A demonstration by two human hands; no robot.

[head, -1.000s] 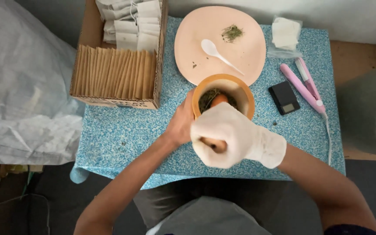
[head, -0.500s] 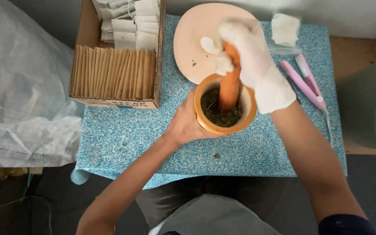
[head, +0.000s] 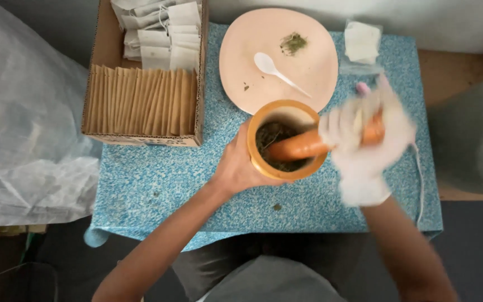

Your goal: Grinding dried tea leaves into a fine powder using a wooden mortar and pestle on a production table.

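Grinding looks underway but unfinished: at frame centre the bare left hand [head: 240, 168] cups the mortar [head: 286, 140], the gloved right hand [head: 364, 137] grips the pestle [head: 308, 144] in coarse green herb [head: 269, 137], bench [head: 169, 184] beneath.

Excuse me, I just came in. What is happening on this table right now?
A person is grinding dried green herbs in an orange mortar. The bare left hand grips the mortar's side, and the gloved right hand holds an orange pestle tilted into the bowl; that hand looks blurred. Behind the mortar, a pink plate carries a white spoon and a small herb pile. A cardboard box of paper sachets stands at the left on the blue table.
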